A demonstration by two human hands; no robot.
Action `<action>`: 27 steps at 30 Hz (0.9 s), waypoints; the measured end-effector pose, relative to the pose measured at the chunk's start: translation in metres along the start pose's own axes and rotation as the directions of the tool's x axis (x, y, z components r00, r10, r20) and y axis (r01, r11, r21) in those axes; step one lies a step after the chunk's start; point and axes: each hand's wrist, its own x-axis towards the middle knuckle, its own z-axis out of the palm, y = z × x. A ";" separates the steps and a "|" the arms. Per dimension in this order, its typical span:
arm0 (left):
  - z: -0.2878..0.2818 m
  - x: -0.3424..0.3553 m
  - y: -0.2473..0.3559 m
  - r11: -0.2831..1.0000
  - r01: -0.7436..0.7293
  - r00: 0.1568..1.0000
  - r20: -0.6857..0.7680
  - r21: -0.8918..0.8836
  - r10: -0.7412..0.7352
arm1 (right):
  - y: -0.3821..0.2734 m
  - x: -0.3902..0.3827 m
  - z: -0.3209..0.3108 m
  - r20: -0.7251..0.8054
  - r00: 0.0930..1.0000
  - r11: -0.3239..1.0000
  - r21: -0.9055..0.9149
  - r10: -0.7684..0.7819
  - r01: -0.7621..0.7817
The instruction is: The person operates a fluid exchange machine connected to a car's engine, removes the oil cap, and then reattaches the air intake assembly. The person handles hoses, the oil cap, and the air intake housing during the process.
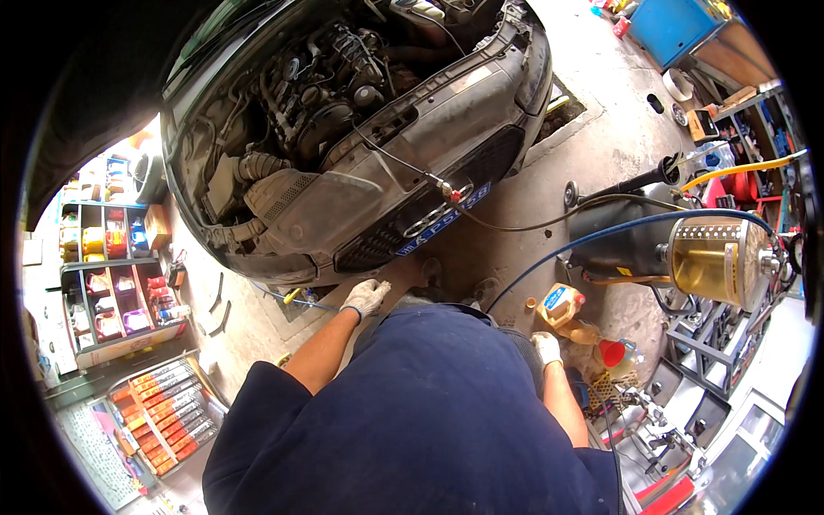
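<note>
My left hand, in a pale work glove, is held loosely bent with nothing visible in it, near the lower front of a dark car whose bonnet area is open on a dusty engine. My right hand, also gloved, is curled beside my leg; what it holds, if anything, is hidden. A thin hose with a red fitting runs from the engine toward a drum apparatus with a clear cylinder. Beside my right hand are a plastic jug and a red funnel.
Shelves of coloured containers and a rack of orange-labelled tubes stand at left. At right are a blue cabinet, cluttered shelving, a tool stand and a blue hose. A floor opening lies beyond the car.
</note>
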 end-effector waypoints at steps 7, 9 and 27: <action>-0.001 -0.003 0.002 0.997 -0.033 0.999 -0.017 0.064 0.034 | 0.007 0.009 -0.002 0.022 1.000 1.000 0.011 -0.003 0.003; 0.000 -0.003 0.001 0.997 -0.031 0.999 -0.012 0.066 0.032 | 0.007 0.008 -0.002 0.021 1.000 1.000 0.004 -0.005 0.005; 0.010 -0.001 0.004 1.000 -0.015 1.000 -0.001 0.019 0.015 | 0.011 0.009 -0.005 0.002 0.999 0.997 -0.068 -0.049 0.049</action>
